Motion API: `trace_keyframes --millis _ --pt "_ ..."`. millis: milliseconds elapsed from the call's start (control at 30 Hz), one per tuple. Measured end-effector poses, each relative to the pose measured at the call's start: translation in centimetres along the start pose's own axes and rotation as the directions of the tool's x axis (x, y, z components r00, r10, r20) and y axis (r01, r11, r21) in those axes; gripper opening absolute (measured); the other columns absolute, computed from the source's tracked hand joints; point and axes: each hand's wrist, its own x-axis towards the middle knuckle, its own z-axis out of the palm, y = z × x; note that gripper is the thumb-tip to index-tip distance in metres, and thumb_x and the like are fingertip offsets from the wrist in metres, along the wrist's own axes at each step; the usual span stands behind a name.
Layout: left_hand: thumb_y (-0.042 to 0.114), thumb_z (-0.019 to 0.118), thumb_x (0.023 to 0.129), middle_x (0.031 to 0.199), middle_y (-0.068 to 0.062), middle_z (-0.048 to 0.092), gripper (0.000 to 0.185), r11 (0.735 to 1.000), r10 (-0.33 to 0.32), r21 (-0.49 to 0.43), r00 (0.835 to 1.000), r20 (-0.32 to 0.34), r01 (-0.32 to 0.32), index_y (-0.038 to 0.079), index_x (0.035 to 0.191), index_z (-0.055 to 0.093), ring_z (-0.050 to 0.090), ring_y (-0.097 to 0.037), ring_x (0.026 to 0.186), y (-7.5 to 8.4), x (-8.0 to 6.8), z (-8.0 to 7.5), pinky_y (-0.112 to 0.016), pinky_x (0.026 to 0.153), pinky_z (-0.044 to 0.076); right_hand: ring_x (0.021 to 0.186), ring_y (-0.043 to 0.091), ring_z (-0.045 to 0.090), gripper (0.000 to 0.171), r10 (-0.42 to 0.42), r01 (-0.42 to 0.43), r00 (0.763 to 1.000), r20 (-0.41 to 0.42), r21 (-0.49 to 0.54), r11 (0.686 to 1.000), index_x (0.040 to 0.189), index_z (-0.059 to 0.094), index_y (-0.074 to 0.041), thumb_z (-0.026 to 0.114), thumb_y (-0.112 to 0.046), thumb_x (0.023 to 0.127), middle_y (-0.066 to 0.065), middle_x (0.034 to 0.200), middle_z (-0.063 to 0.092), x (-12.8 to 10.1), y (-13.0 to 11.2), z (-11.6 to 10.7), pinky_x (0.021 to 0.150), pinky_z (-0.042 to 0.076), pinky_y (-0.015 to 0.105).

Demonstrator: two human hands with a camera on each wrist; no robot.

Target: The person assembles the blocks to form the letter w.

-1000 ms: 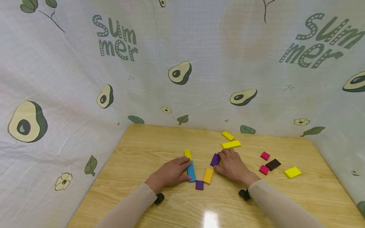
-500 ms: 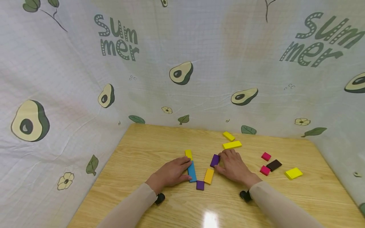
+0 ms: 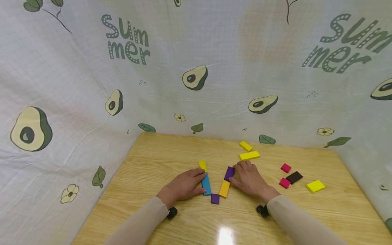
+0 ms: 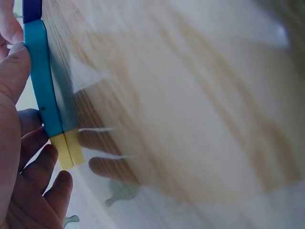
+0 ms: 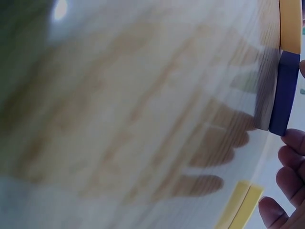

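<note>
On the wooden table [image 3: 159, 160], blocks are counted around the blue block [image 3: 206, 184]: four yellow, one orange, two purple, two pink and one dark brown. The left hand [image 3: 183, 186] is laid against the left side of the blue block, with fingers nearly straight, touching it and the small yellow block [image 3: 201, 165] behind it. To the right of the blue block, the upper purple block [image 3: 229, 173] is pinched by the curled fingers of the right hand [image 3: 251, 178]. The orange block [image 3: 224, 189] lies between both hands.
</note>
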Motion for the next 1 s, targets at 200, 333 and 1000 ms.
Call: trace_keyframes --millis 200,333,1000 --pt "0.057 0.051 0.107 0.166 -0.004 0.043 0.071 1.000 -0.002 -0.004 1.000 -0.005 0.002 0.012 0.161 0.045 0.043 -0.022 0.153 0.03 0.00 -0.08 -0.036 0.125 0.039 0.117 0.033 0.053 0.050 0.001 -0.001 1.000 0.009 -0.006 1.000 0.129 0.068 -0.002 0.072 -0.042 0.098 0.013 0.127 0.062 -0.01 -0.15 0.05 0.096 0.047 0.052" --pt "0.057 0.052 0.107 0.166 -0.004 0.044 0.071 1.000 -0.002 -0.005 1.000 -0.005 0.002 0.012 0.161 0.045 0.043 -0.022 0.153 0.07 0.02 -0.07 -0.036 0.125 0.039 0.118 0.033 0.053 0.049 -0.002 0.002 1.000 0.010 -0.002 1.000 0.128 0.068 -0.003 0.072 -0.041 0.098 0.013 0.127 0.062 -0.06 -0.32 0.02 0.097 0.047 0.053" --pt "0.056 0.052 0.107 0.166 -0.003 0.043 0.071 1.000 -0.007 -0.012 1.000 -0.003 0.007 0.012 0.162 0.045 0.043 -0.022 0.153 0.16 0.09 0.03 -0.037 0.125 0.039 0.115 0.032 0.054 0.042 -0.025 0.025 1.000 -0.007 -0.017 1.000 0.123 0.070 -0.004 0.073 -0.037 0.098 0.012 0.124 0.063 -0.24 -0.61 -0.19 0.095 0.048 0.052"
